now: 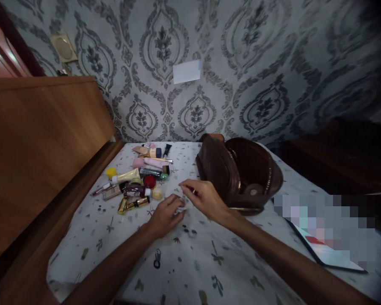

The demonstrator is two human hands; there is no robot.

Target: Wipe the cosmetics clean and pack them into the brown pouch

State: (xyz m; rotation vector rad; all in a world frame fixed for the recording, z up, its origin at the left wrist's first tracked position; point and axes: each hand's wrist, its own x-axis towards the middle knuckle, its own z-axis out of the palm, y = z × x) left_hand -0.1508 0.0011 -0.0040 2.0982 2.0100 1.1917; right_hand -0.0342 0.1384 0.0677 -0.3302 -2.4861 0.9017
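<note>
A small pale item [180, 209] is pinched in the left hand [167, 217] at the frame's centre, apparently steadied for the right hand [205, 199], whose grip cannot be told. Cosmetics [149, 182] are grouped at left, seemingly for easy viewing; the brown bag [214, 169] is set open at right.

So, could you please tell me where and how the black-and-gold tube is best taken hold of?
Probably grip the black-and-gold tube at its middle, across its narrow width, from above and the near side: it lies on its side, a gold tube at its left end and a dark bottle behind.
</note>
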